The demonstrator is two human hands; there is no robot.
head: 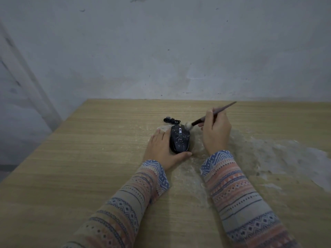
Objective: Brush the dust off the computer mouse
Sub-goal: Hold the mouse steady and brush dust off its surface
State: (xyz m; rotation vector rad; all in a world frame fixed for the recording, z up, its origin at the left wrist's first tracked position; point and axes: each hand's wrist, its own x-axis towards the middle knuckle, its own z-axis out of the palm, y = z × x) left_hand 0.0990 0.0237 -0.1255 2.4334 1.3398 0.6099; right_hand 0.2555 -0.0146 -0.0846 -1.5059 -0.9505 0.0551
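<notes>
Toward the far middle of the wooden table point(89, 158), the left hand point(162, 149) lies flat and open against the left side of the computer mouse point(179, 140), its thumb curled round the near end, so the mouse is steadied rather than gripped. On the mouse's other side, the right hand point(215, 133) is closed around the dark handle of a brush point(211, 115), whose pale bristles touch the mouse's far right corner; the handle slants up and away to the right. The mouse is black, flecked with pale specks. Its black cable point(172, 120) sits bundled just beyond it, nearer the table's far edge. Pale dust point(268, 154) is smeared over the surface around and to the right of the mouse, reaching the right edge. Both forearms wear patterned sleeves point(238, 194). A grey, scuffed wall point(161, 51) rises behind the far edge.
</notes>
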